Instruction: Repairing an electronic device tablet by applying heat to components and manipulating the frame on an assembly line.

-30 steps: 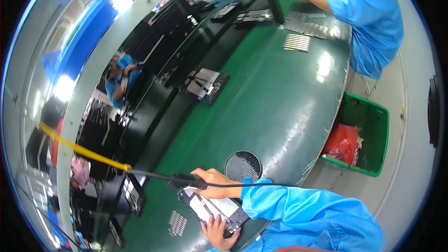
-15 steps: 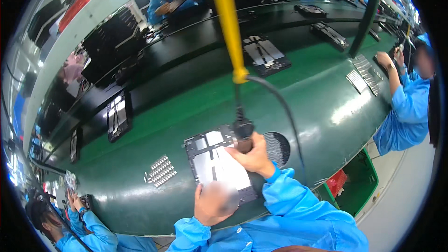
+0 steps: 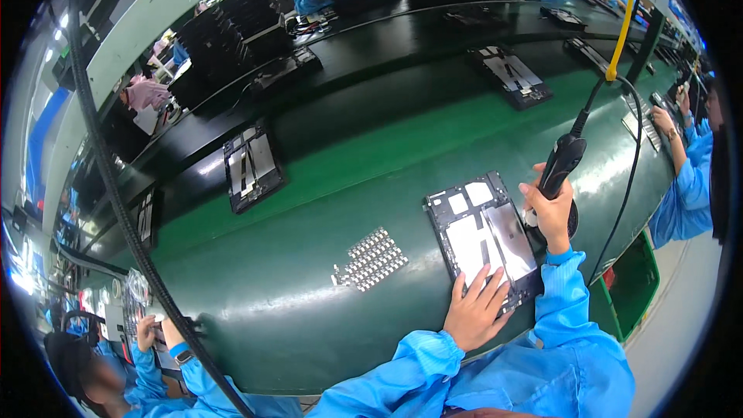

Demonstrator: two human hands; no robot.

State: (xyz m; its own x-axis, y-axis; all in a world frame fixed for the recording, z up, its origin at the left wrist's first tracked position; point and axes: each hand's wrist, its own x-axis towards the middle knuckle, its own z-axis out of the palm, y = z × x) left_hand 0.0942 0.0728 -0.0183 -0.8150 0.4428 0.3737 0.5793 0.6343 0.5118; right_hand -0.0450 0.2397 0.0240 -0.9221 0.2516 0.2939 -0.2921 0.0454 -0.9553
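In front of me lies an opened tablet (image 3: 467,234), its silver battery panels and black frame facing up. My left hand (image 3: 477,311) rests on its near part, fingers spread and stretched out. My right hand (image 3: 551,213) is wrapped round a black electric screwdriver (image 3: 563,161), tilted at the tablet's right edge. The screwdriver's tip is hidden by the hand. A round dark dish (image 3: 573,220) shows partly behind that hand. Left of the tablet, small metal pieces (image 3: 373,258) lie in neat slanting rows on the green bench mat.
More opened tablets (image 3: 252,169) lie along the far strip, one (image 3: 511,77) beyond mine. A yellow cord (image 3: 623,23) and black cable hang at the right. A black braided hose (image 3: 116,186) crosses the left. Co-workers sit at both sides; a green bin (image 3: 638,286) stands below.
The view has shifted, so the bench appears further right. My right hand has moved the screwdriver from over the tablet to its right edge, tilting it. My left hand now lies flat on the tablet.
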